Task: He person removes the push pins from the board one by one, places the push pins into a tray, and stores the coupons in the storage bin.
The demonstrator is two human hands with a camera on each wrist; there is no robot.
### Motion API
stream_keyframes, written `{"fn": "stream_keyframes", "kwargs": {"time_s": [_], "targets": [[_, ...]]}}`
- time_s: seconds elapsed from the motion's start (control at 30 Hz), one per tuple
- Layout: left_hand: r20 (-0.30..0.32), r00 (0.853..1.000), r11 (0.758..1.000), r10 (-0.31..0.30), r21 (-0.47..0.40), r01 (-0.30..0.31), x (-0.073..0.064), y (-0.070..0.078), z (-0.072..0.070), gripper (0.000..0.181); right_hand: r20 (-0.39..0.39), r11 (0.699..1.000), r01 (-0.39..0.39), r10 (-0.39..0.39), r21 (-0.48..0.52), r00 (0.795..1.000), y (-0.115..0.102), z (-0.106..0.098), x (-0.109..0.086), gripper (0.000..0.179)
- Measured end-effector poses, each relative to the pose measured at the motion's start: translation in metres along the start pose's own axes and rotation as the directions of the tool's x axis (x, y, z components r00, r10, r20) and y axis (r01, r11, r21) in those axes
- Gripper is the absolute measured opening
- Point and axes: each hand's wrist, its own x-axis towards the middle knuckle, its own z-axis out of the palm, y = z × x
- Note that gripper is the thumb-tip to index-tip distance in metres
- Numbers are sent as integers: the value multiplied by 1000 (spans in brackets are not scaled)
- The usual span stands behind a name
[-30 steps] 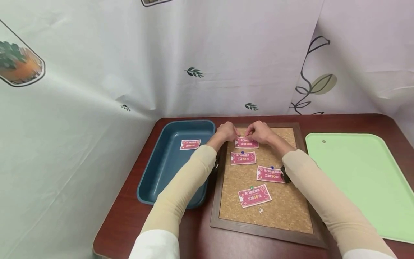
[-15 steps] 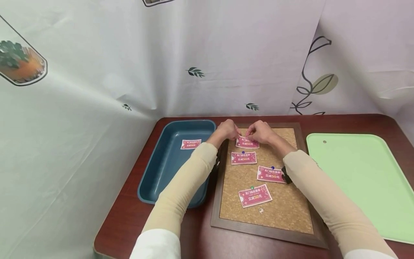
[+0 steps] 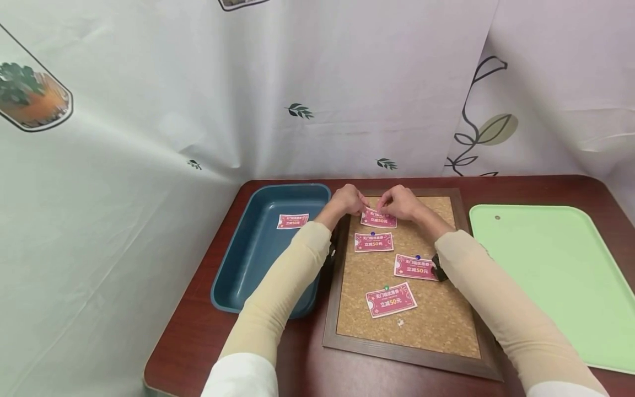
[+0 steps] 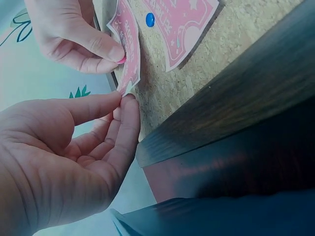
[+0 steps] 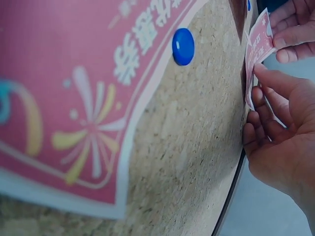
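At the far end of a framed corkboard [image 3: 446, 325], both hands meet over a pink paper coupon [image 3: 379, 220]. My left hand [image 3: 349, 200] pinches the coupon's left corner between thumb and fingertips; the left wrist view shows the paper bowing up off the cork. My right hand [image 3: 399, 204] holds a small pink-red pushpin [image 4: 121, 61] against the coupon's upper edge, thumb over its head. Just nearer lies another coupon [image 3: 373, 243] under a blue pushpin [image 4: 150, 19]. Further down are a coupon [image 3: 412, 267] with a blue pin and a tilted coupon [image 3: 392, 301] with a green pin [image 3: 386, 288].
Left of the board stands a blue tub [image 3: 218, 281] with one coupon [image 3: 292, 221] inside. A light green tray [image 3: 541, 264] lies to the right. Near the board's front is a small clear pin-like object [image 3: 400, 322]. A patterned cloth wall [image 3: 347, 138] rises behind the table.
Both hands stay at the far coupon with hardly any movement. The coupon between them shifts only slightly, and the other coupons lie where they were.
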Motion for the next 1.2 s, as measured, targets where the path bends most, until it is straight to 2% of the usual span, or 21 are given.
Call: {"fn": "stream_keyframes", "kwargs": {"time_s": [0.27,0.53,0.77,0.93,1.2], "targets": [[-14,1000,995,-6,-103,5,2,-3,-3,5,-36,998,-15,17,65,999,0,-7,-3,10],[-45,997,992,61,-111,-66,0,-5,-11,6,-130,997,12,-2,71,992,3,-17,-6,9],[-34,993,982,110,-149,-114,-4,-7,-19,7,-143,996,-21,33,89,989,5,-30,-18,9],[-13,993,973,119,-200,-119,-4,-9,-26,8,-149,994,-1,17,112,989,8,-41,-27,9],[-12,987,962,161,-223,-159,-5,-16,-45,13,-171,999,49,-45,16,984,12,-57,-43,8]]}}
